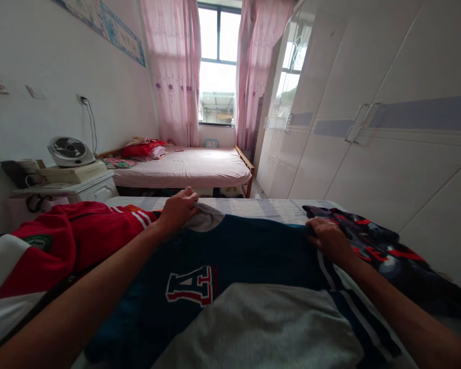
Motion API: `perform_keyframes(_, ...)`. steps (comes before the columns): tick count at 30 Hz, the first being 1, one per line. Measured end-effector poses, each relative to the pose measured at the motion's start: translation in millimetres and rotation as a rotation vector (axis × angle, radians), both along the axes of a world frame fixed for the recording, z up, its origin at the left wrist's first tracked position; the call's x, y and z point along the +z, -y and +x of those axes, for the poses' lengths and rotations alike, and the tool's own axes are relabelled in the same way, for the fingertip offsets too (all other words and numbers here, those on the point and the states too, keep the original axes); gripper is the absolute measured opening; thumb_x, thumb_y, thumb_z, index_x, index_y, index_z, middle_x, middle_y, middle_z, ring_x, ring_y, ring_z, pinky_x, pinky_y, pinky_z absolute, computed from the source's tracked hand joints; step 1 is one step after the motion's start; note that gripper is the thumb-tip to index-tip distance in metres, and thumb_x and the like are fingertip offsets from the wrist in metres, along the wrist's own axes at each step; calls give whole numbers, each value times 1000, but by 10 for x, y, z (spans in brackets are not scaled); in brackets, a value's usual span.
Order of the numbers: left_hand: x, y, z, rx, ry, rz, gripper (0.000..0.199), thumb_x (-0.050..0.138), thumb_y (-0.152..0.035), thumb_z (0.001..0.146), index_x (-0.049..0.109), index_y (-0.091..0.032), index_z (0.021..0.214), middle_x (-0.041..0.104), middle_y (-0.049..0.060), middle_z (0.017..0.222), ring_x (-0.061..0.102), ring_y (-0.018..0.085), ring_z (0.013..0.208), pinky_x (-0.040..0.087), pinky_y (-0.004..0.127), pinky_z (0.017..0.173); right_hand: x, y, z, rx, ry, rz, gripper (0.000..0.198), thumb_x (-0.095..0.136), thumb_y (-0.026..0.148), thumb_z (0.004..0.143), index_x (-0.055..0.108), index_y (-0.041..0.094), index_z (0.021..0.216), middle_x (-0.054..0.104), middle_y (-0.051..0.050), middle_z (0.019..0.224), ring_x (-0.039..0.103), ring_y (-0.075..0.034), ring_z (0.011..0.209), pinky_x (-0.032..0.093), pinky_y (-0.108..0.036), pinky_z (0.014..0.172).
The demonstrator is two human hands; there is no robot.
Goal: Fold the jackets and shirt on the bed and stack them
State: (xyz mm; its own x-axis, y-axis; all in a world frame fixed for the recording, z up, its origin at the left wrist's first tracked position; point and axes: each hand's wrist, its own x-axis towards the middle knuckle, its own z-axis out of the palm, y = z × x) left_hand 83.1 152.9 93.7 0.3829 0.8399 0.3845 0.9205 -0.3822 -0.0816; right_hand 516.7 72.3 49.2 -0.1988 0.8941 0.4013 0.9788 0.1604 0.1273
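A navy and grey sweatshirt (265, 251) with a letter A on its chest lies spread out in front of me. My left hand (180, 207) is closed on its grey neckline. At the shoulder on the other side, my right hand (326, 233) grips the navy cloth near the striped sleeve. The lower part of the sweatshirt runs out of view at the bottom. To the left lies a red and white jacket (80, 230), partly behind my forearm. A dark patterned garment with red lettering (380, 246) lies to the right, beside my right forearm.
The clothes lie on a bed with a pale striped sheet (249, 206). Beyond it stands another bed with a pink sheet (200, 166). A fan (69, 149) sits on a white cabinet (96, 189) at left. Tall white wardrobes (369, 169) line the right side.
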Motion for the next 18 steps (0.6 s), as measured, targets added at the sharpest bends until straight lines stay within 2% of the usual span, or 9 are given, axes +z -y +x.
perform_keyframes(3, -83, 543, -173, -106, -17, 52, 25, 48, -18, 78, 55, -17, 102, 53, 11, 120, 49, 27, 110, 42, 37, 88, -85, 307, 68, 38, 65, 7, 12, 47, 22, 82, 55, 19, 90, 60, -10, 95, 57, -24, 90, 38, -36, 81)
perform_keyframes(7, -413, 1166, -256, -220, -79, -116, 35, 45, -13, 79, 55, -22, 111, 61, 8, 102, 55, 24, 97, 42, 36, 85, -215, 587, 82, 84, 120, -97, 14, 46, 10, 77, 55, 19, 83, 60, -9, 92, 57, -23, 87, 38, -32, 77)
perform_keyframes(10, -514, 1353, -215, -222, -147, -98, 45, 42, -12, 83, 51, -26, 124, 61, 9, 99, 55, 24, 92, 40, 39, 86, -184, 677, 18, 54, 174, -98, 17, 42, 8, 79, 54, 19, 81, 60, -9, 89, 57, -23, 86, 37, -32, 75)
perform_keyframes(14, -495, 1444, -159, -169, -155, -4, 43, 38, -14, 87, 51, -24, 127, 58, 11, 104, 53, 26, 95, 40, 39, 86, -114, 781, -63, 5, 224, -63, 21, 38, 9, 83, 56, 17, 85, 60, -11, 93, 56, -24, 88, 36, -34, 75)
perform_keyframes(16, -507, 1523, -158, -227, -163, -77, 41, 40, -14, 85, 54, -25, 123, 59, 9, 106, 54, 25, 95, 42, 38, 84, -128, 839, -59, 16, 197, -161, 26, 36, 7, 82, 57, 19, 92, 61, -10, 96, 57, -22, 87, 37, -33, 74)
perform_keyframes(18, -515, 1615, -179, -253, -95, -181, 40, 51, -15, 79, 59, -30, 116, 62, 3, 109, 56, 21, 94, 43, 32, 84, -139, 881, -30, 18, 156, -292, 31, 36, 6, 80, 59, 21, 95, 62, -8, 97, 58, -20, 86, 37, -31, 71)
